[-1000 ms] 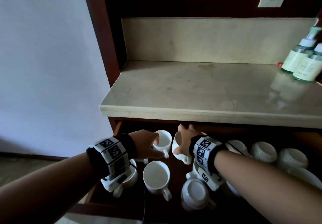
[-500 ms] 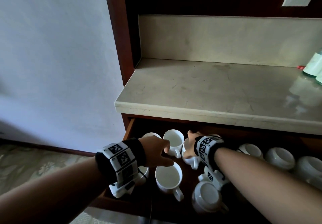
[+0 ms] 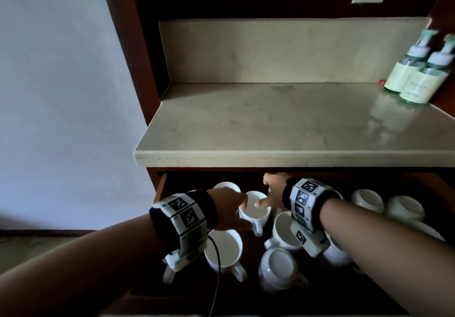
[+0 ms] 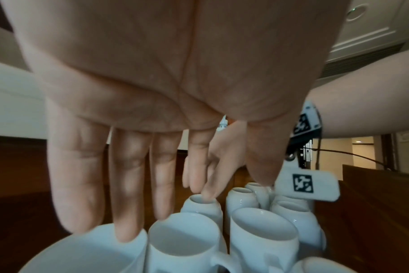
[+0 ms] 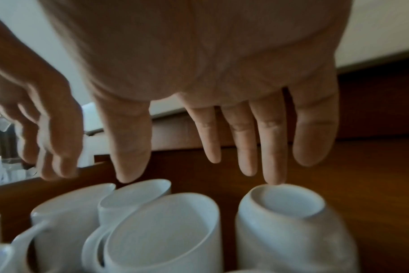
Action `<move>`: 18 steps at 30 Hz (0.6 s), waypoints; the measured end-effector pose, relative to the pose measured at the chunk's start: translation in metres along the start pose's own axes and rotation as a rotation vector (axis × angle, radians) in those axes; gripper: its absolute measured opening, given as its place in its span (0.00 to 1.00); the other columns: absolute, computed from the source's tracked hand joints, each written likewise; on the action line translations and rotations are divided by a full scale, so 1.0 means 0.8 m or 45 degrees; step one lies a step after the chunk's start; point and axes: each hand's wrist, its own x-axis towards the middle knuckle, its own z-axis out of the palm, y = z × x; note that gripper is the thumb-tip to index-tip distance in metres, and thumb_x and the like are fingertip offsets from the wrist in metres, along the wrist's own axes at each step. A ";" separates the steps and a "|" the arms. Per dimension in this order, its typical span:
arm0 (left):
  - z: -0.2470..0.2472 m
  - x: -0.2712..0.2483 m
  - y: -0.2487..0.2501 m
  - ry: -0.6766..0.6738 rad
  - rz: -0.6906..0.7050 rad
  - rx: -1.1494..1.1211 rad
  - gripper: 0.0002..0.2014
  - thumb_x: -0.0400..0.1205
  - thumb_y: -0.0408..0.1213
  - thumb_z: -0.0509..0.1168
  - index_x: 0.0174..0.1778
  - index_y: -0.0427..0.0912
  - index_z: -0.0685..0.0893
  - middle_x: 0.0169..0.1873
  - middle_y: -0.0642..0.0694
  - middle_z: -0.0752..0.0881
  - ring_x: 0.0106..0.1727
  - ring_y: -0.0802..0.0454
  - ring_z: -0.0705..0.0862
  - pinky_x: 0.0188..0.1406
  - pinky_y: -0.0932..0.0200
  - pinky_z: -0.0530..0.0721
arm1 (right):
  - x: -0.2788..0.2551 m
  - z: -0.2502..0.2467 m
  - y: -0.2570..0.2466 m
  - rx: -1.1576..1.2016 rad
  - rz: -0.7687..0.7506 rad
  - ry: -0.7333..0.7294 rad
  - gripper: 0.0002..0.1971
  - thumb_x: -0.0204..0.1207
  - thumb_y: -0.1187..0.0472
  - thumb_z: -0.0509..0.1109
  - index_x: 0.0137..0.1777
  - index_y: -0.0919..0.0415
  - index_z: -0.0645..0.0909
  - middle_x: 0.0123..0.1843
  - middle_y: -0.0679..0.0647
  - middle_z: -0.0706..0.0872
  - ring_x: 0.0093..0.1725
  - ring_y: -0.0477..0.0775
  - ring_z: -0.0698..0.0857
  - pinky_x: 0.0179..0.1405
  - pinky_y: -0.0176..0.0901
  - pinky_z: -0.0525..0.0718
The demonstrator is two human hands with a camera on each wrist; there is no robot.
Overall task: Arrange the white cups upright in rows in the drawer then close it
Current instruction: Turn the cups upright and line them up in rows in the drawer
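Observation:
The open wooden drawer (image 3: 161,186) under the counter holds several white cups. An upright cup (image 3: 254,209) stands between my two hands, another upright cup (image 3: 227,186) behind it, and a third (image 3: 222,250) nearer me. My left hand (image 3: 231,209) hangs over the cups with straight fingers (image 4: 128,194) and holds nothing. My right hand (image 3: 270,191) is also open, and one fingertip (image 5: 274,177) touches the base of an upside-down cup (image 5: 290,218). Another upside-down cup (image 3: 278,267) sits at the front, and two more (image 3: 366,199) at the right.
A marble counter (image 3: 270,129) overhangs the back of the drawer. Two green pump bottles (image 3: 416,75) stand at its right end. A white wall (image 3: 61,95) lies to the left. A cable (image 3: 218,267) hangs from my left wrist over the front cup.
My right hand has let go of the tilted cup it held and now hangs open farther back. My left hand's fingers have straightened beside the back cup.

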 end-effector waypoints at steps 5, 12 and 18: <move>-0.005 0.070 0.035 0.026 0.022 -0.011 0.34 0.78 0.53 0.66 0.78 0.47 0.64 0.70 0.40 0.75 0.69 0.40 0.78 0.66 0.48 0.79 | -0.033 -0.014 0.063 0.031 0.107 0.124 0.23 0.69 0.37 0.71 0.51 0.54 0.75 0.51 0.52 0.83 0.47 0.53 0.79 0.46 0.45 0.79; -0.004 0.154 0.091 -0.001 0.077 0.011 0.36 0.83 0.47 0.63 0.84 0.47 0.54 0.81 0.41 0.64 0.81 0.42 0.65 0.75 0.52 0.67 | -0.094 0.002 0.140 0.165 0.265 0.162 0.27 0.72 0.39 0.69 0.63 0.57 0.78 0.63 0.55 0.84 0.63 0.58 0.82 0.59 0.44 0.79; 0.011 0.203 0.113 -0.089 -0.012 0.167 0.36 0.82 0.53 0.63 0.83 0.47 0.58 0.83 0.44 0.59 0.83 0.43 0.59 0.81 0.49 0.60 | -0.119 -0.002 0.181 0.367 0.359 0.374 0.18 0.69 0.40 0.70 0.48 0.53 0.79 0.49 0.52 0.88 0.52 0.56 0.86 0.55 0.50 0.84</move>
